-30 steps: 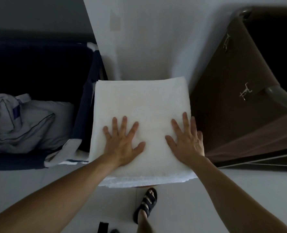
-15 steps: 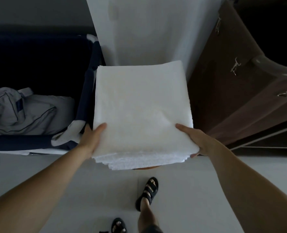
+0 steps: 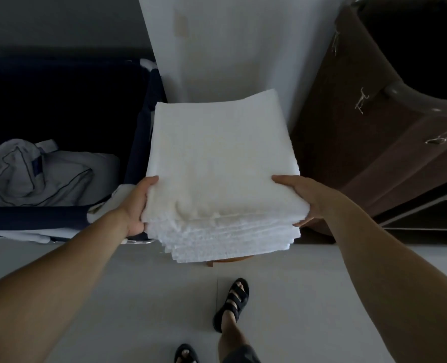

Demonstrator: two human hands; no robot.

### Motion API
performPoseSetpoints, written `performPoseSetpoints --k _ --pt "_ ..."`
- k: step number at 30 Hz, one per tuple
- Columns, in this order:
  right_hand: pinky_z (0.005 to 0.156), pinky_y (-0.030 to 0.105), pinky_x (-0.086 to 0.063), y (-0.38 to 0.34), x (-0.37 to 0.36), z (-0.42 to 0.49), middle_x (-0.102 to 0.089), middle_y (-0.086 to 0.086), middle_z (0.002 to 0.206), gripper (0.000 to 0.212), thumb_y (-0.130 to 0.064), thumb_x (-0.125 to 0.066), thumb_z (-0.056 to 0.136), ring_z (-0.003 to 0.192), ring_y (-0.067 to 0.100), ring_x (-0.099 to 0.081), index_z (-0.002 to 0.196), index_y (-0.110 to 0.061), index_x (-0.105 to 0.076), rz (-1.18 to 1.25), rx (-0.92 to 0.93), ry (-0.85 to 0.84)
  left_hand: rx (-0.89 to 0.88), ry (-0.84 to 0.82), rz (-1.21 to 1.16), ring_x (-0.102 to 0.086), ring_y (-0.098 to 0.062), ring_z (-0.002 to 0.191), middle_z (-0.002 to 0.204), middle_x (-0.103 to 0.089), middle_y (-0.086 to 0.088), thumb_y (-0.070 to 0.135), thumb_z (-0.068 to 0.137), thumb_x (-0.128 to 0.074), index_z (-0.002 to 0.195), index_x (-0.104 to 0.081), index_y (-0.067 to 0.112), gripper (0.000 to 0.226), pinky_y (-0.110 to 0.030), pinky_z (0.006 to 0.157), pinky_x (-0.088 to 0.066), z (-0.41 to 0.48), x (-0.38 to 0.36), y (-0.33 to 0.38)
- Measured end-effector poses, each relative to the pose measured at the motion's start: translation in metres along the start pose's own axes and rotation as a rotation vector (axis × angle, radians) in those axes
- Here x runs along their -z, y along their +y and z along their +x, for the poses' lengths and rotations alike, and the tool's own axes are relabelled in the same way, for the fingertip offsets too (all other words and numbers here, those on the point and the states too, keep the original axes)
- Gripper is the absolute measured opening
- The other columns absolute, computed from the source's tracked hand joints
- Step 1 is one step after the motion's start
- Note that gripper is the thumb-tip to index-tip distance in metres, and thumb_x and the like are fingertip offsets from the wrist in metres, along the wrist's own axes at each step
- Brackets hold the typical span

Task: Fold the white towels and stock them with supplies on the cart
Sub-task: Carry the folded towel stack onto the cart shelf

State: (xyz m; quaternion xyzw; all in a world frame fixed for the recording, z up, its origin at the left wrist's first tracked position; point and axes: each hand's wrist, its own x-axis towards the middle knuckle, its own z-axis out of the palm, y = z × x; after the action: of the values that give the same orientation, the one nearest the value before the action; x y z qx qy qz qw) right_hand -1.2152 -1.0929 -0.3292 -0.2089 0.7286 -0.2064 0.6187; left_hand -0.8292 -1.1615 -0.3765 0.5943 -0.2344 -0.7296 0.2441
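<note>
- The left hand [image 3: 136,205] clamps the left side of the stack of white towels [image 3: 221,163], thumb laid on the top towel and fingers tucked out of sight underneath.
- The right hand [image 3: 299,196] grips the right side the same way, thumb on top, fingers curled under the edge.
- The stack sits level between both hands, in front of a white wall [image 3: 232,48]; a bit of wood [image 3: 230,259] peeks out beneath its near edge, and I cannot tell whether the towels touch it.
- Just to the left is a dark blue bin [image 3: 138,132] holding crumpled pale linen [image 3: 41,171].
- To the right hangs a brown bag [image 3: 369,142] on a grey frame.
- Below, sandalled feet [image 3: 232,303] stand on a pale floor.
</note>
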Motion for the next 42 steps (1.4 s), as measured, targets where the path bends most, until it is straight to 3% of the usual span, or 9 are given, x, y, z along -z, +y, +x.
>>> performPoseSetpoints --k 2,5,11,16,22,27,30,38,42 --pt "0.090 0.050 -0.051 -0.005 0.003 0.000 -0.070 0.007 0.112 0.078 -0.066 -0.084 0.051 0.103 0.031 -0.065 0.115 -0.026 -0.062 0.021 -0.011 -0.030 -0.003 -0.005 -0.024 -0.071 -0.031 0.098 0.112 -0.073 -0.010 0.067 0.072 -0.066 0.113 -0.075 0.024 0.060 -0.048 0.090 -0.053 0.000 0.002 0.002" --pt "0.082 0.043 -0.050 -0.005 0.006 0.005 -0.074 0.006 0.101 0.087 -0.071 -0.085 0.041 0.096 0.030 -0.066 0.114 -0.026 -0.066 0.048 -0.033 -0.072 0.027 -0.051 -0.107 -0.070 -0.031 0.103 0.116 -0.072 -0.009 0.074 0.068 -0.066 0.110 -0.077 0.027 0.064 -0.049 0.086 -0.055 0.005 0.007 -0.007" --pt "0.091 0.050 -0.053 0.013 0.010 0.022 -0.075 0.007 0.107 0.096 -0.069 -0.090 0.035 0.099 0.032 -0.072 0.117 -0.026 -0.067 0.093 -0.065 -0.103 0.129 -0.066 -0.104 -0.071 -0.033 0.099 0.115 -0.072 -0.013 0.075 0.066 -0.070 0.114 -0.074 0.021 0.072 -0.046 0.073 -0.059 0.009 0.004 -0.021" --pt "0.094 0.051 -0.053 0.019 0.009 0.027 -0.071 0.010 0.119 0.090 -0.061 -0.091 0.050 0.107 0.033 -0.069 0.126 -0.019 -0.065 0.166 -0.026 -0.179 0.116 -0.054 -0.127 -0.072 -0.030 0.098 0.113 -0.073 -0.009 0.077 0.067 -0.069 0.100 -0.080 0.025 0.063 -0.043 0.074 -0.059 0.012 0.009 -0.032" --pt "0.096 0.055 -0.051 0.015 0.009 0.027 -0.072 0.012 0.115 0.091 -0.052 -0.095 0.042 0.105 0.037 -0.069 0.122 -0.020 -0.065 0.154 -0.019 -0.174 0.063 -0.057 -0.157 -0.072 -0.028 0.098 0.113 -0.074 -0.007 0.075 0.069 -0.068 0.097 -0.080 0.028 0.056 -0.043 0.072 -0.059 0.013 0.009 -0.034" --pt "0.062 0.048 -0.059 -0.014 0.007 0.005 -0.075 0.012 0.104 0.059 -0.050 -0.088 0.058 0.087 0.034 -0.074 0.107 -0.020 -0.074 0.144 0.047 -0.220 0.091 -0.070 -0.091 -0.070 -0.029 0.105 0.119 -0.071 -0.008 0.079 0.063 -0.068 0.104 -0.078 0.026 0.067 -0.043 0.082 -0.058 0.007 0.012 -0.027" --pt "0.071 0.048 -0.058 -0.007 0.011 -0.007 -0.074 0.012 0.109 0.052 -0.052 -0.088 0.056 0.094 0.034 -0.073 0.096 -0.021 -0.079 0.158 0.066 -0.252 0.074 -0.112 -0.069 -0.069 -0.028 0.107 0.122 -0.070 -0.009 0.079 0.066 -0.067 0.108 -0.077 0.027 0.068 -0.040 0.079 -0.059 0.000 0.016 -0.024" --pt "0.086 0.053 -0.055 0.070 0.018 0.017 -0.073 0.015 0.112 0.077 -0.049 -0.094 0.049 0.100 0.037 -0.071 0.114 -0.016 -0.071 0.247 -0.054 -0.126 0.114 -0.125 0.041 -0.069 -0.030 0.106 0.120 -0.070 -0.011 0.079 0.066 -0.067 0.118 -0.072 0.026 0.074 -0.044 0.090 -0.053 -0.004 0.011 -0.045" --pt "0.084 0.048 -0.056 0.067 0.019 0.021 -0.072 0.014 0.115 0.077 -0.052 -0.092 0.053 0.103 0.036 -0.070 0.117 -0.017 -0.070 0.244 -0.055 -0.126 0.084 -0.087 0.016 -0.072 -0.024 0.099 0.114 -0.073 -0.005 0.080 0.067 -0.065 0.097 -0.079 0.037 0.054 -0.039 0.077 -0.057 -0.001 0.008 -0.047"
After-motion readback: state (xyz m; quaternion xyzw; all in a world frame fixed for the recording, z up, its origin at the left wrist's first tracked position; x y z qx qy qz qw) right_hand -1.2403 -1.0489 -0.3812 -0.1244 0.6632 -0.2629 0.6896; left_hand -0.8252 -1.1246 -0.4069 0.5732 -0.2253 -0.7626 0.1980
